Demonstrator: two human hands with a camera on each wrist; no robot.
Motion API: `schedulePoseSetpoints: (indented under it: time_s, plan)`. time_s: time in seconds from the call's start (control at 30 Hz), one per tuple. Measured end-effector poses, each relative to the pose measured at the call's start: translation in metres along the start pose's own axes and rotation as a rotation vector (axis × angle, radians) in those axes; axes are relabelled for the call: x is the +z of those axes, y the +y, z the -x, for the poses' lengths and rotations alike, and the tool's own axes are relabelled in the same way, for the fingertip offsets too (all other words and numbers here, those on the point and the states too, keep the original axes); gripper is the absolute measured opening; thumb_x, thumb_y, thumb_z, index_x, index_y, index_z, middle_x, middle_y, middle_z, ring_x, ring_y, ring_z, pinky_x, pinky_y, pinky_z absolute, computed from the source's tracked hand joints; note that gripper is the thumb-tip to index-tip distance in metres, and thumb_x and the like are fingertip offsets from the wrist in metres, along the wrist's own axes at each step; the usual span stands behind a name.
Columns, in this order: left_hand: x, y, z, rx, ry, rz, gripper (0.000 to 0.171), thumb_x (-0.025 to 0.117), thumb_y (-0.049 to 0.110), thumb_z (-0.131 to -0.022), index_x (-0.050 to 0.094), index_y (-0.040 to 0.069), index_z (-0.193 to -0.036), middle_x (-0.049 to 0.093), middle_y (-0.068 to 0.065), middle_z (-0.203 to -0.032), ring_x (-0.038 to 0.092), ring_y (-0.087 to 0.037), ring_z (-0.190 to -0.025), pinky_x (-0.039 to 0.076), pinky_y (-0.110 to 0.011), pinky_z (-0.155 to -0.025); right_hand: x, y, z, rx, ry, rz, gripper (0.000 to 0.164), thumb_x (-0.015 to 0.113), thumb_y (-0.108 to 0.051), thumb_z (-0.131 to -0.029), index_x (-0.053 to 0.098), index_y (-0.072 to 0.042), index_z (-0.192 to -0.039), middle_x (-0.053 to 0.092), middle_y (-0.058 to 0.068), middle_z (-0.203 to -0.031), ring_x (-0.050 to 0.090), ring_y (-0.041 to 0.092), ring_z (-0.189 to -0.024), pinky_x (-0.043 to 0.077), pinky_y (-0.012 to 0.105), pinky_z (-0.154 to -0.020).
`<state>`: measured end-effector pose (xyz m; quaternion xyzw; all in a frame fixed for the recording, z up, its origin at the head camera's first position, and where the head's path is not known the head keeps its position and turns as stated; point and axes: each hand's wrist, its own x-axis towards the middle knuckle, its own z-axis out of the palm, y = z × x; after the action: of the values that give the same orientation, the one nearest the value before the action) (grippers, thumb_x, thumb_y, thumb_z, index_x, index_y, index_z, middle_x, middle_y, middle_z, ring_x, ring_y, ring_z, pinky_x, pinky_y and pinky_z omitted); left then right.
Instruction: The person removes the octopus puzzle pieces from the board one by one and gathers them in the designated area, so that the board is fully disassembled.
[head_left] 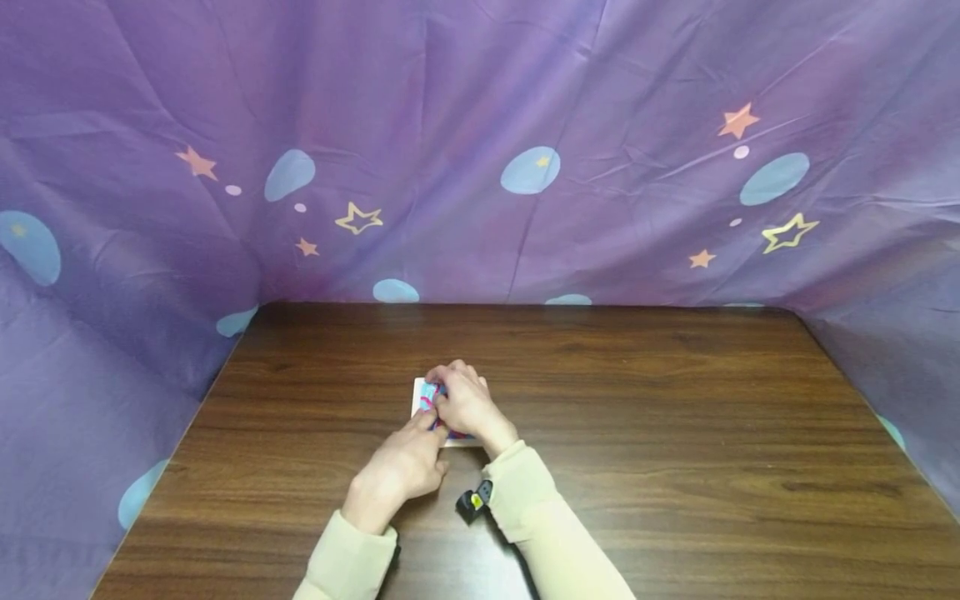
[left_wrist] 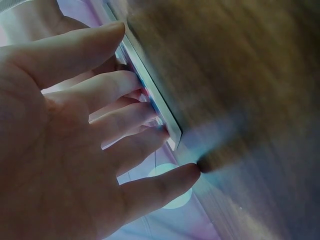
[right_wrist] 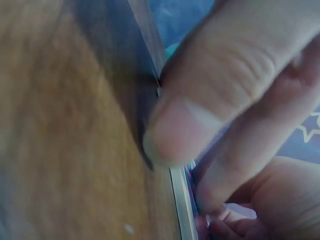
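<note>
A small flat board (head_left: pixel 417 398) lies on the table, with a pale border and a printed face in blue, pink and red. In the left wrist view its pale edge (left_wrist: pixel 157 95) runs beside the fingertips. My left hand (head_left: pixel 401 463) rests with fairly straight fingers on the board's near left part, the little finger down by the table. My right hand (head_left: pixel 467 403) lies over the board's upper right part and hides much of it. Seen from the right wrist, one right finger (right_wrist: pixel 232 165) presses down at the board's face, and the fingertips of both hands are close together.
Brown wood-grain table (head_left: pixel 675 433) surrounds the board on all sides. A purple curtain (head_left: pixel 450 108) with stars and blue ovals hangs behind the table and along its sides. A small black device (head_left: pixel 472 502) is strapped at the right cuff.
</note>
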<state>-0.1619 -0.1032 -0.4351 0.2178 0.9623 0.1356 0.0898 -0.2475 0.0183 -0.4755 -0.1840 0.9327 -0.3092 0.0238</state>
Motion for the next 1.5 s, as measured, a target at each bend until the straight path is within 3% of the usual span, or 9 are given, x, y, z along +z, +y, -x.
schedulePoseSetpoints:
  time_s: [0.27, 0.43, 0.87, 0.97, 1.2, 1.33, 1.5]
  plan:
    - [0.0, 0.0, -0.001, -0.019, -0.033, 0.008, 0.055, 0.071, 0.014, -0.085, 0.055, -0.004, -0.134, 0.041, -0.023, -0.147, 0.035, -0.038, -0.138, 0.034, -0.047, -0.111, -0.005, 0.002, -0.003, -0.03, -0.061, 0.009, 0.038, 0.062, -0.004, -0.086, 0.068, -0.015, -0.122, 0.055, 0.004, -0.105, 0.051, 0.022, -0.101, 0.043, 0.041, -0.085]
    - [0.0, 0.001, -0.001, -0.031, -0.045, 0.023, 0.057, 0.069, 0.015, -0.086, 0.052, -0.005, -0.136, 0.039, -0.025, -0.148, 0.033, -0.039, -0.139, 0.034, -0.051, -0.11, -0.009, 0.003, -0.006, -0.053, -0.092, 0.062, 0.036, 0.06, -0.005, -0.09, 0.069, -0.02, -0.121, 0.052, 0.0, -0.097, 0.051, 0.018, -0.09, 0.045, 0.035, -0.077]
    - [0.002, 0.001, 0.0, -0.068, -0.066, 0.021, 0.056, 0.068, 0.015, -0.088, 0.051, -0.004, -0.138, 0.037, -0.025, -0.15, 0.031, -0.039, -0.14, 0.035, -0.056, -0.107, -0.016, 0.011, -0.016, -0.248, -0.193, 0.151, 0.035, 0.062, -0.007, -0.09, 0.067, -0.017, -0.123, 0.052, 0.005, -0.098, 0.054, 0.016, -0.084, 0.05, 0.032, -0.077]
    - [0.003, 0.002, -0.003, -0.049, -0.058, -0.003, 0.054, 0.069, 0.016, -0.089, 0.053, -0.003, -0.137, 0.039, -0.023, -0.148, 0.033, -0.039, -0.139, 0.037, -0.057, -0.105, -0.02, 0.009, -0.019, -0.234, -0.229, 0.176, 0.034, 0.062, -0.007, -0.089, 0.066, -0.019, -0.121, 0.053, 0.006, -0.099, 0.053, 0.018, -0.086, 0.05, 0.033, -0.078]
    - [0.004, 0.003, -0.005, -0.009, -0.025, -0.036, 0.049, 0.073, 0.015, -0.088, 0.057, -0.004, -0.13, 0.047, -0.021, -0.14, 0.04, -0.039, -0.134, 0.044, -0.058, -0.099, -0.023, 0.001, -0.027, -0.111, -0.305, 0.206, 0.025, 0.058, -0.015, -0.09, 0.058, -0.027, -0.112, 0.05, 0.0, -0.1, 0.052, 0.018, -0.088, 0.048, 0.034, -0.075]
    - [0.004, 0.003, -0.004, -0.018, -0.036, -0.028, 0.051, 0.073, 0.016, -0.088, 0.056, -0.004, -0.132, 0.045, -0.02, -0.142, 0.038, -0.038, -0.135, 0.044, -0.06, -0.098, -0.022, 0.003, -0.028, -0.092, -0.316, 0.157, 0.021, 0.06, -0.02, -0.092, 0.055, -0.029, -0.11, 0.049, -0.001, -0.098, 0.053, 0.016, -0.085, 0.046, 0.033, -0.071]
    - [0.003, 0.003, -0.004, -0.037, -0.038, -0.016, 0.051, 0.072, 0.015, -0.089, 0.055, -0.004, -0.133, 0.042, -0.023, -0.145, 0.036, -0.039, -0.137, 0.042, -0.062, -0.099, -0.022, 0.006, -0.027, -0.119, -0.289, 0.069, 0.026, 0.067, -0.018, -0.089, 0.057, -0.027, -0.111, 0.052, -0.003, -0.1, 0.054, 0.015, -0.089, 0.046, 0.033, -0.076]
